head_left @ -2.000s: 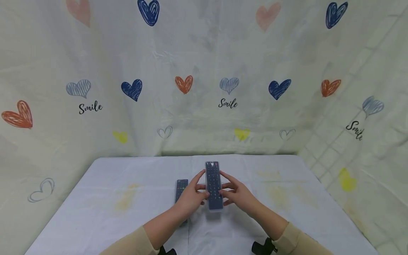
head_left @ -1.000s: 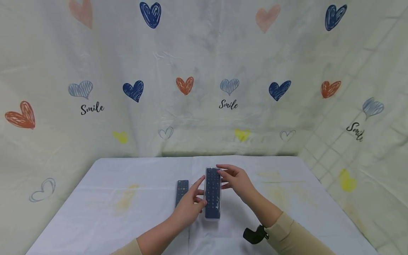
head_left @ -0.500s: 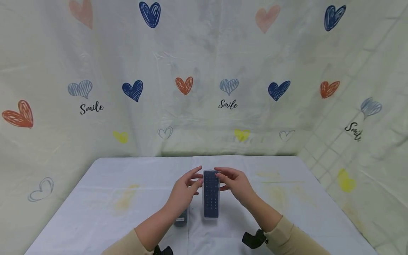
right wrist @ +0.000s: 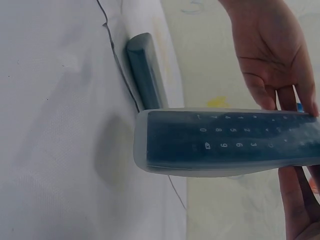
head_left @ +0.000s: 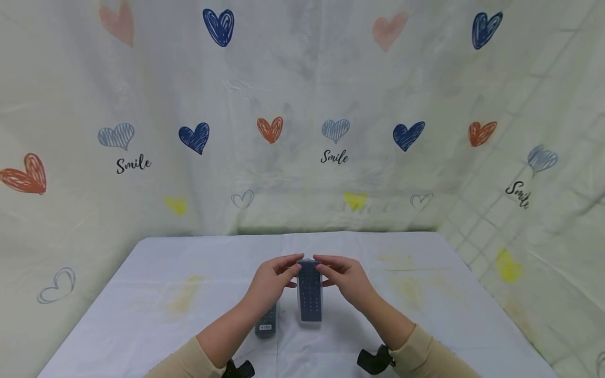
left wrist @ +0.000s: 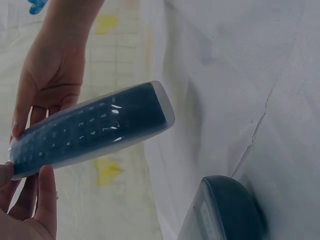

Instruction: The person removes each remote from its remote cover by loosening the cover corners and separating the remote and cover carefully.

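Observation:
A dark blue remote control (head_left: pixel 310 296) in a clear sleeve (left wrist: pixel 167 106) is held above the table, its keypad facing up. At the far end, my left hand (head_left: pixel 270 275) pinches its left edge between thumb and fingers. My right hand (head_left: pixel 348 275) grips the opposite edge at the same end. The near end, with number keys, hangs free; in the left wrist view the sleeve extends a little past it. A second dark remote (head_left: pixel 267 321) lies on the table beneath my left hand, which hides its far part.
A white cloth covers the table (head_left: pixel 402 315), with yellowish stains and a crease along its middle. Behind it hangs a pale curtain (head_left: pixel 302 173) printed with hearts. Black wrist mounts (head_left: pixel 373 360) sit at both cuffs.
First my right hand, then my left, has shifted from the sleeved remote's sides to its far end. The second remote's far end is now covered, its near end exposed.

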`<state>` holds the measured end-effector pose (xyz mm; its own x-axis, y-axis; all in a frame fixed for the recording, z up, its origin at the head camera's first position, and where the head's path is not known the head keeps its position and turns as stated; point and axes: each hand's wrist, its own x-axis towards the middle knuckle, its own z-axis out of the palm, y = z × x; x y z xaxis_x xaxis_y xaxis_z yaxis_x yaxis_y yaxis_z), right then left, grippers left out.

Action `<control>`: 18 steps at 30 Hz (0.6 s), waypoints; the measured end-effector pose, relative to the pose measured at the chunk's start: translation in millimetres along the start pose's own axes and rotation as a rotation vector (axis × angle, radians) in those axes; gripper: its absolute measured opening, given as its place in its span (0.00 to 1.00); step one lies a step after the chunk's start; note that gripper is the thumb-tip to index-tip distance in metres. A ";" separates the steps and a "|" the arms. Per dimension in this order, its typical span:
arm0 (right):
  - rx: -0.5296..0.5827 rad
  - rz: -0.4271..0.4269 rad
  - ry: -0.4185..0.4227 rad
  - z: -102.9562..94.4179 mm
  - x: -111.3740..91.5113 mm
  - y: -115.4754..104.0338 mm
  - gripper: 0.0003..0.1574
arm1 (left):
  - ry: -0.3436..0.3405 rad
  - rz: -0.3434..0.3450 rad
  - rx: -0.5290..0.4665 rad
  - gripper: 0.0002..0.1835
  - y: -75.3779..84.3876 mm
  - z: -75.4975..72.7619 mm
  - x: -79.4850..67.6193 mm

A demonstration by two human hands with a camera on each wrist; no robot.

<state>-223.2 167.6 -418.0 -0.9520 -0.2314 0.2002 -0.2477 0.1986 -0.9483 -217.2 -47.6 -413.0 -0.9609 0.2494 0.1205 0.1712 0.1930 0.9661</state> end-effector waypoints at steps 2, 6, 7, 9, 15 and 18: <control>0.001 0.001 0.003 0.9 -0.6 0.0 0.22 | -0.010 0.009 -0.012 0.19 -0.8 0.0 -0.8; 0.000 -0.006 0.004 1.9 -1.1 0.9 0.22 | -0.021 0.016 -0.023 0.20 -1.4 -0.5 -2.3; 0.000 -0.010 0.004 2.1 -1.1 0.8 0.22 | -0.021 0.015 -0.024 0.20 -1.2 -0.6 -2.7; 0.000 -0.017 0.000 2.6 -0.9 1.0 0.22 | -0.015 0.012 -0.027 0.20 -1.0 -1.0 -3.5; 0.010 -0.037 -0.038 2.1 -1.1 2.8 0.23 | -0.004 0.025 -0.065 0.18 -2.7 -1.2 -6.5; 0.019 -0.050 -0.055 1.1 -2.0 3.6 0.25 | -0.003 0.046 -0.111 0.17 -6.0 -2.6 -7.5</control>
<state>-222.0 167.8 -422.0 -0.9271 -0.2926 0.2341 -0.2908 0.1675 -0.9420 -211.6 -53.0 -419.0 -0.9519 0.2581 0.1650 0.1901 0.0755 0.9789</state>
